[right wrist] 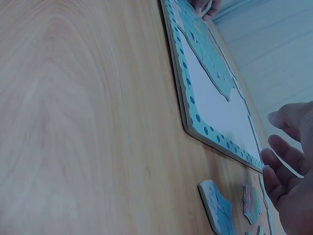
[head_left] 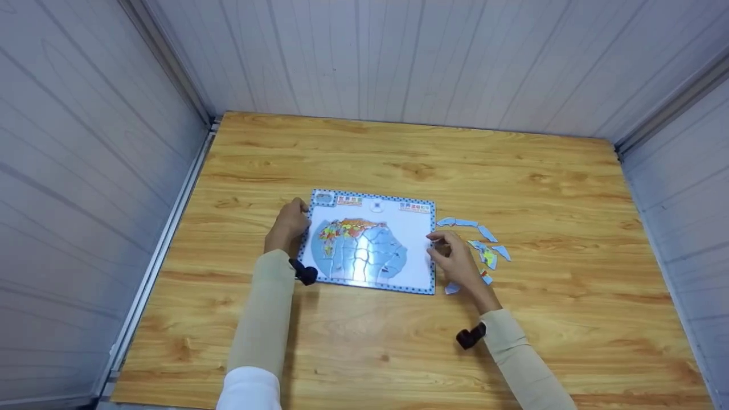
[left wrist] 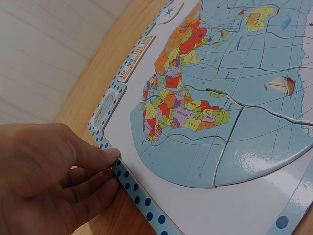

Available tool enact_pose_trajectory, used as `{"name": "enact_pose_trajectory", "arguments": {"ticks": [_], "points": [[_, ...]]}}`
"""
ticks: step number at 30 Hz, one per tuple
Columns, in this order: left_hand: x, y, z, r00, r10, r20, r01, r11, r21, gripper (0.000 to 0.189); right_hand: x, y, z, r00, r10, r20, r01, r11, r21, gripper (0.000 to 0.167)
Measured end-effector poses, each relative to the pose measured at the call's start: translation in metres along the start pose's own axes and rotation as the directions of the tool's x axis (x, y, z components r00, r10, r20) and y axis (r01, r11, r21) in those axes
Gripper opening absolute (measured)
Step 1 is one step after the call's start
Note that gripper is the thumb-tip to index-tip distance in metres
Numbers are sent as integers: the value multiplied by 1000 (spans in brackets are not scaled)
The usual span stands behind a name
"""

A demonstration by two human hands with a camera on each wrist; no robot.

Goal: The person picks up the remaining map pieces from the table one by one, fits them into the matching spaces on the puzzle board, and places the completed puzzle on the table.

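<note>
A world-map jigsaw board point(head_left: 418, 228) with a blue dotted border lies flat on the table. Joined map pieces point(head_left: 370, 256) cover its left and middle, while bare white shows on the right. My left hand point(head_left: 289, 222) is at the board's left edge; in the left wrist view the thumb point(left wrist: 111, 154) lies on the border and the other fingers bend against its side, pinching it. Beside the right edge, my right hand point(head_left: 455, 262) has its fingers loosely bent, nothing between them. The right wrist view shows those fingers point(right wrist: 288, 152) near the board's corner; contact is unclear.
Several loose puzzle pieces point(head_left: 487, 256) lie on the wooden table point(head_left: 364, 347) right of the board, some partly behind my right hand. One blue piece point(right wrist: 217, 208) is close to the board's near corner. Pale panel walls point(head_left: 364, 62) border the table's back and sides.
</note>
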State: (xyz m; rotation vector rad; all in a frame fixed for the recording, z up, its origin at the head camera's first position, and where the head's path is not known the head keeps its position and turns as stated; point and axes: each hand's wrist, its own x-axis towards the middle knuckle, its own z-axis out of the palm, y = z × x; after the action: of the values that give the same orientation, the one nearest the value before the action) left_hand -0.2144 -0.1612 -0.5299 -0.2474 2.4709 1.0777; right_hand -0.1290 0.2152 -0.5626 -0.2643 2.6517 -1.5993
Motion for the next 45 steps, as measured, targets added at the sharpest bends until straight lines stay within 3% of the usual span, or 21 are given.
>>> {"name": "enact_pose_trajectory", "arguments": {"ticks": [8,15,22,27,32,41,45], "points": [[-1,1,-1,1000,-2,3,2,1000,-15,33,-3,4,-10,999,1,-35,-1,1000,-4,28],[-1,0,0,1000,14,-4,-14,1000,-2,32,-6,6,-19,997,73,-35,-73,997,8,30],[-1,1,1,1000,6,-9,-6,1000,-7,30,-9,12,-27,994,91,-64,-88,995,40,30],[-1,1,1,1000,3,-9,-3,1000,-10,30,-16,1,-35,992,104,-74,-102,994,29,31],[-1,1,1,1000,-1,-7,1,1000,-7,31,-27,-19,-41,994,87,-68,-85,996,28,32],[-2,0,0,1000,4,-9,-4,1000,-1,31,-37,-16,-46,994,38,-107,-33,998,53,32],[-3,-1,0,1000,12,-7,-12,1000,-7,31,-45,-14,-51,995,8,-99,-8,1000,7,31]]}}
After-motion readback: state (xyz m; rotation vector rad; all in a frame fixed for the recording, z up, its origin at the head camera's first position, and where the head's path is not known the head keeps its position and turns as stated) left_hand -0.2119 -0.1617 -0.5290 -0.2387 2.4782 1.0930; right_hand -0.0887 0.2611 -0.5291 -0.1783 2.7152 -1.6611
